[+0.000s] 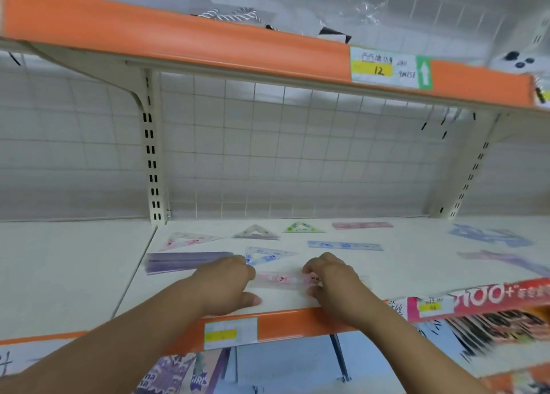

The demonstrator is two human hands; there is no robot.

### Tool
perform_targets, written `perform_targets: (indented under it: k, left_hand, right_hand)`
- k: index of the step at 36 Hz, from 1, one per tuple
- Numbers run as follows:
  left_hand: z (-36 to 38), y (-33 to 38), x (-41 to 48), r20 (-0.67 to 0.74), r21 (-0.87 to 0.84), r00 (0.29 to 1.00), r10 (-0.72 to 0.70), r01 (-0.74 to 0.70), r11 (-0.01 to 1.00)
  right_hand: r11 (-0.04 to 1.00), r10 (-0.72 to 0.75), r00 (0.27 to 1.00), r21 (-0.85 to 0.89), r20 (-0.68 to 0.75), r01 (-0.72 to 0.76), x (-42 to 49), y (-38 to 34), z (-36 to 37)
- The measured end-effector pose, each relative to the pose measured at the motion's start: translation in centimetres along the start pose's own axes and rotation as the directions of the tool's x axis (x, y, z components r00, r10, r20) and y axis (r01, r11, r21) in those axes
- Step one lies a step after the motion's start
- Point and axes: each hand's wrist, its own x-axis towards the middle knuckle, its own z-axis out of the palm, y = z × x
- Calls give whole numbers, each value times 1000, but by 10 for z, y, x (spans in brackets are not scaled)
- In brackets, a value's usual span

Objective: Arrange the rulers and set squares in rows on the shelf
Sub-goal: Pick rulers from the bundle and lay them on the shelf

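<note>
A clear pink ruler (279,279) lies near the front of the white shelf (387,274), held at both ends by my left hand (229,283) and my right hand (330,277). Behind it rests a blue set square (268,255). A stack of purple rulers (187,261) sits left of my left hand. Along the back are a pink set square (187,240), a grey set square (256,233), a green set square (302,228) and a pink ruler (361,225). A blue ruler (345,245) lies mid-shelf.
More blue items (488,234) and purple items (506,259) lie blurred at the right. An orange-edged upper shelf (208,42) overhangs. A red packet (491,298) sits at the front right edge. A wire grid backs the shelf.
</note>
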Motion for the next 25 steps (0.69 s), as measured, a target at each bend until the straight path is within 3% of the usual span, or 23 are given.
perform_targets:
  k: [10, 25]
  left_hand:
    - [-7, 63, 62, 6, 27, 1000, -8, 8, 1000]
    - [-14, 176, 167, -5, -40, 981, -192, 191, 981]
  right_hand:
    - [999, -4, 1000, 32, 3, 4, 16, 86, -16]
    - [983, -182, 978, 49, 97, 178, 75, 246, -51]
